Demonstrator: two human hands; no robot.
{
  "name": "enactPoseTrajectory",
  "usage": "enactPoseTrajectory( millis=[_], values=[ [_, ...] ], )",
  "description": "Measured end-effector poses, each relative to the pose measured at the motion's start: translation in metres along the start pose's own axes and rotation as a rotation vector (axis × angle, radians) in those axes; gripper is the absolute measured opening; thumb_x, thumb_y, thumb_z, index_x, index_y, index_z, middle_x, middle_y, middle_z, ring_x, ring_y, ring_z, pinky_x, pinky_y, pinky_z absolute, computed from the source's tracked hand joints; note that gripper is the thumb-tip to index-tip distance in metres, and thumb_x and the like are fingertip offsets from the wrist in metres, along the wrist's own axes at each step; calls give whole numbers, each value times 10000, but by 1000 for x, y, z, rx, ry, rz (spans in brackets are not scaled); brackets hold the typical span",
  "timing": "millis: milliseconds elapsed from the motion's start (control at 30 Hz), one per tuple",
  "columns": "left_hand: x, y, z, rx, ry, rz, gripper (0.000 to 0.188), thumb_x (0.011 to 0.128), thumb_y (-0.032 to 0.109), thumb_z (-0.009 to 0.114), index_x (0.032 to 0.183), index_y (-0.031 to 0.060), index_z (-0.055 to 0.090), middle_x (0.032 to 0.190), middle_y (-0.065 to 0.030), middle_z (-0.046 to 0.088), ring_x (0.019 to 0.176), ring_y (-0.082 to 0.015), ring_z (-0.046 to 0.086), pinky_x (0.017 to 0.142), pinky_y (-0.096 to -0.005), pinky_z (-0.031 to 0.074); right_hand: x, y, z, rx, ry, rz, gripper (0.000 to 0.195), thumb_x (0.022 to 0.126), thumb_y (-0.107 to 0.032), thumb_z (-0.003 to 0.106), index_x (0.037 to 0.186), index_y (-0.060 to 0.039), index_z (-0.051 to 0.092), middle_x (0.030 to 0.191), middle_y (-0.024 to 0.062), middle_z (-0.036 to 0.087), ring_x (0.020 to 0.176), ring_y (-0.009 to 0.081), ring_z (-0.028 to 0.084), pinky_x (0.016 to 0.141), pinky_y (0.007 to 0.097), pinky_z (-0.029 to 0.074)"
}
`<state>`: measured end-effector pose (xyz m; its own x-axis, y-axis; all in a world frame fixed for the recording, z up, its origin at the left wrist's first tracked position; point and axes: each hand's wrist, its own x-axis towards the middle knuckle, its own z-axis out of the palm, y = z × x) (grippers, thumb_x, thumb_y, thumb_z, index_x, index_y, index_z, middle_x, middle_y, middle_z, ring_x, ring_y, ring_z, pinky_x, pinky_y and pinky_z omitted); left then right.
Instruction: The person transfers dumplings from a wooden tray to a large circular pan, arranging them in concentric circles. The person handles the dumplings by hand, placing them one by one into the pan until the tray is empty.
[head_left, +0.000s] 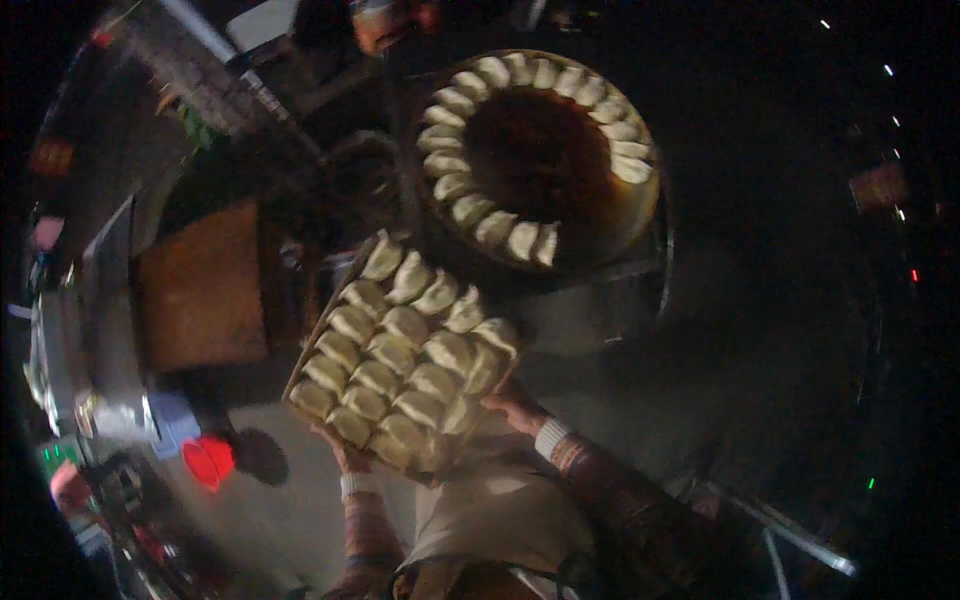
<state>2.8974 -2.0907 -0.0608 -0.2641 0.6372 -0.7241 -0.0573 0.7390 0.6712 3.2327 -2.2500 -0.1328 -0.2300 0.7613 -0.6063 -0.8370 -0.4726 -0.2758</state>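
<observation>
A rectangular tray (294, 390) full of pale, folded dumplings (405, 326) is held out in front of my body, turned at a slant. My left hand (346, 450) grips its near left edge, fingers partly hidden beneath it. On the right edge, my right hand (517, 409) has hold of the tray near its corner. Beyond the tray lies a large round pan (651, 202) with a dark, brownish middle. Dumplings (446, 165) line much of its rim in a curved row; the lower right part of the rim bears none.
A brown box or board (202, 289) stands at the left. Below it are a red plastic container (208, 459) and a blue container (174, 424) near a metal-looking counter (112, 300). A long bar (795, 529) lies at the lower right. Much of the right side is dark.
</observation>
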Motion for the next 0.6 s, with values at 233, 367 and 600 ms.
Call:
enactPoseTrajectory(
  millis=[233, 367, 600],
  values=[
    [83, 45, -23, -18, -105, 7, 934, 923, 791, 303, 1577, 129, 224, 1575, -111, 346, 1388, -357, 416, 1105, -529, 411, 98, 69, 35, 200, 207, 282, 563, 797, -286, 813, 1270, -64, 605, 1177, 33, 642, 1103, 190, 585, 976, 365, 463],
    [114, 38, -46, -85, -68, -25, 933, 925, 792, 281, 1577, 127, 222, 1574, -106, 352, 1390, -345, 413, 1120, -503, 399, 139, 112, 2, 140, 158, 265, 644, 798, -283, 825, 1336, -62, 549, 1227, 53, 626, 1111, 222, 594, 967, 402, 485],
    [143, 43, -48, -83, -33, 38, 934, 921, 801, 271, 1565, 124, 264, 1545, -89, 399, 1375, -308, 438, 1113, -459, 409, 136, 52, -22, -552, 481, 179, 477, 820, -258, 822, 1181, -48, 594, 1122, 78, 635, 957, 167, 619, 802, 311, 533]
  ],
)
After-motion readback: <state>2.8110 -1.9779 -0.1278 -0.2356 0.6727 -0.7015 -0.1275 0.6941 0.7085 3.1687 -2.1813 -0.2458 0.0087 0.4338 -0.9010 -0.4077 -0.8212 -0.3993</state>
